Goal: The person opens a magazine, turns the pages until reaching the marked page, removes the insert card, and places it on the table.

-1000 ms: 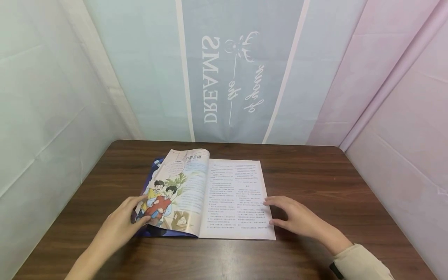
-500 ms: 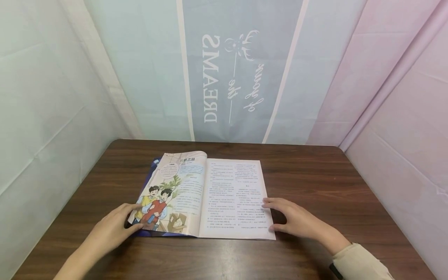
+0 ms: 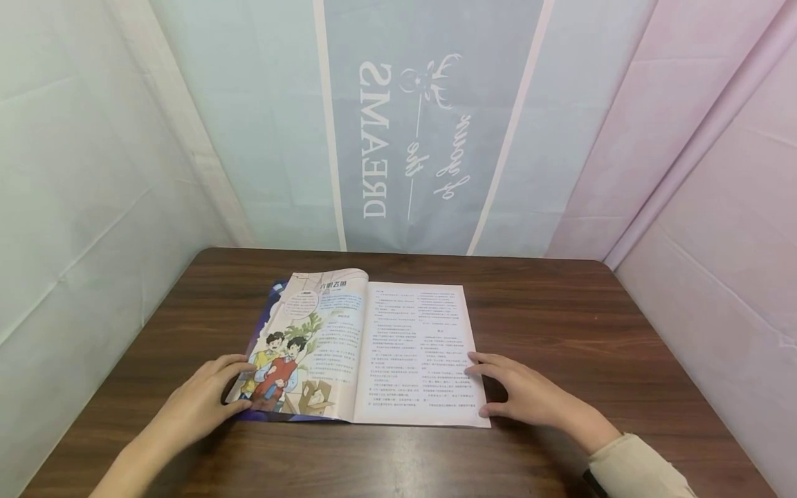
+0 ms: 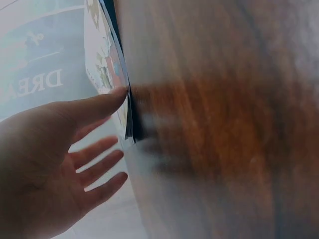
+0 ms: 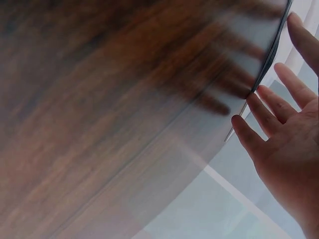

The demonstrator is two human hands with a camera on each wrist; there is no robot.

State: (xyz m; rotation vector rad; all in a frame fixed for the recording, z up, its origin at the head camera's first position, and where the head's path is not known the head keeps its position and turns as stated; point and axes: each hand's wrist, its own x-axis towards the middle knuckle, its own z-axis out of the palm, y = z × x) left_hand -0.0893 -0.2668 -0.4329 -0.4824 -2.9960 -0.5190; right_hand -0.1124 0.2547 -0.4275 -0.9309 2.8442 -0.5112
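Note:
An open magazine [image 3: 411, 360] lies on the table, an illustrated page [image 3: 330, 346] on its left and a text page on its right. The illustrated page bows up near the spine, and a blue cover edge [image 3: 272, 296] shows beyond it. My left hand [image 3: 196, 394] is at the lower left edge; in the left wrist view its thumb [image 4: 102, 105] rests on the page while the other fingers are spread beside the edge. At the right edge, my right hand [image 3: 529, 391] touches the magazine with extended fingers, its thumb near the lower corner.
The brown wooden table [image 3: 398, 460] extends around the magazine on all sides. Pale fabric walls enclose it, with a printed curtain [image 3: 429, 138] at the back. A beige sleeve [image 3: 638, 467] covers the right forearm.
The left page has come down flatter toward the left, and my left hand has moved slightly left and down with it. My right hand has stayed nearly still at the right edge.

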